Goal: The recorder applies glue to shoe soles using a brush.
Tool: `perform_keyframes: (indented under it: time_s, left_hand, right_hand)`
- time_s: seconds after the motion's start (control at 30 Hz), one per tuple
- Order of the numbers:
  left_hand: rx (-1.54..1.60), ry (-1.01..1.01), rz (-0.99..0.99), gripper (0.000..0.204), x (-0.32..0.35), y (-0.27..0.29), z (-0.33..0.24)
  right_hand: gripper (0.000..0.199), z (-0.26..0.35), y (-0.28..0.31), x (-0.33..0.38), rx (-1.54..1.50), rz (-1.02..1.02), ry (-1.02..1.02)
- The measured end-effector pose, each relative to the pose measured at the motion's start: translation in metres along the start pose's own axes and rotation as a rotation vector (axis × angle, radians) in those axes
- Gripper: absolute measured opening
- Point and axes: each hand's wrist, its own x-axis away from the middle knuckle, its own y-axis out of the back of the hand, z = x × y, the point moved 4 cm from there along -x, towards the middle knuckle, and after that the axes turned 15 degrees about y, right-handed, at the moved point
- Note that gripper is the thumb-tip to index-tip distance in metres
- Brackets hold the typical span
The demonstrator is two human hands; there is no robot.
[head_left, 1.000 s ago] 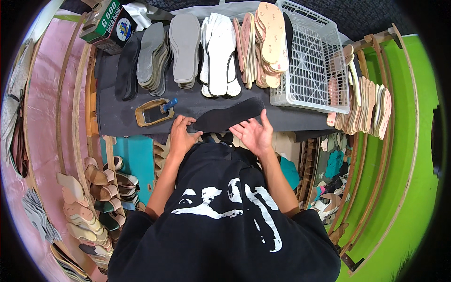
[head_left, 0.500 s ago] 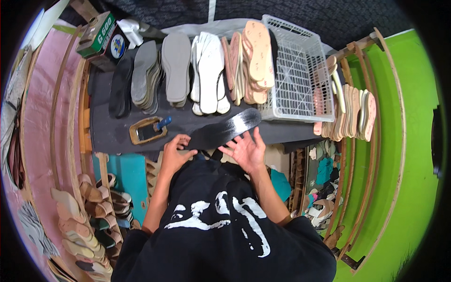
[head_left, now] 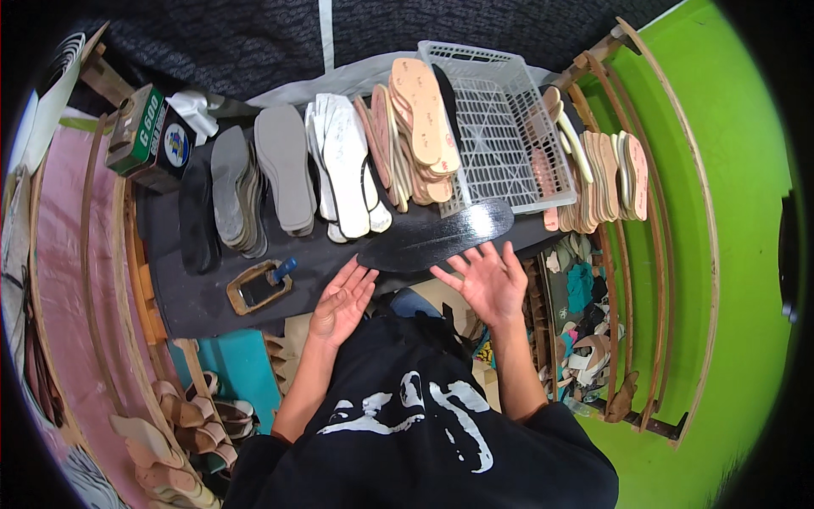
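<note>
A black shoe sole (head_left: pixel 432 239) with a wet-looking glossy face lies slanted along the near side of the dark table. My left hand (head_left: pixel 341 299) is at its left end, fingers stretched out, fingertips at the sole's edge. Palm up and fingers spread, my right hand (head_left: pixel 492 287) has its fingertips at the near edge, toward the right end. Whether the fingertips bear any of the sole's weight I cannot tell. Left of my hands is a cut-open container (head_left: pixel 246 290) holding dark stuff and a blue-handled brush (head_left: pixel 284 270).
Behind stand stacks of black soles (head_left: pixel 198 216), grey soles (head_left: pixel 286 165), white insoles (head_left: pixel 346 165) and beige insoles (head_left: pixel 415 110). A white plastic crate (head_left: pixel 475 199) is at the back right, a green-and-black tin (head_left: pixel 140 136) at the back left. Wooden racks (head_left: pixel 678 153) flank the table.
The view has shifted. The sole has moved right relative to the crate. My left fingers have straightened from a curled hold at the sole's left end; the right hand has stayed spread.
</note>
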Motion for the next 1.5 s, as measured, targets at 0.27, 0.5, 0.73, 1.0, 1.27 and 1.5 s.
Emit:
perform_keyframes:
  time_s: [0.27,0.5,0.73,1.0,1.27,1.5]
  left_hand:
    - [0.087,-0.042,0.081,0.091,-0.066,-0.063,-0.009]
    - [-0.070,-0.090,0.015,0.088,-0.107,-0.099,-0.018]
    - [-0.429,-0.119,-0.117,0.078,-0.149,-0.153,-0.038]
    - [-0.589,-0.069,-0.184,0.075,-0.211,-0.197,-0.074]
    - [-0.962,0.013,-0.311,0.068,-0.303,-0.219,-0.161]
    - [-1.371,0.071,-0.472,0.058,-0.398,-0.242,-0.233]
  right_hand:
    - [0.063,0.097,-0.029,-0.024,0.223,0.034,0.234]
    - [0.068,0.158,0.022,-0.051,0.171,0.096,0.222]
    - [0.050,0.204,0.053,-0.067,0.367,-0.051,0.190]
    - [0.052,0.248,0.085,-0.112,0.467,-0.062,0.208]
    - [0.062,0.238,0.103,-0.173,0.407,-0.001,0.047]
    - [0.061,0.187,0.091,-0.203,0.491,-0.009,-0.136]
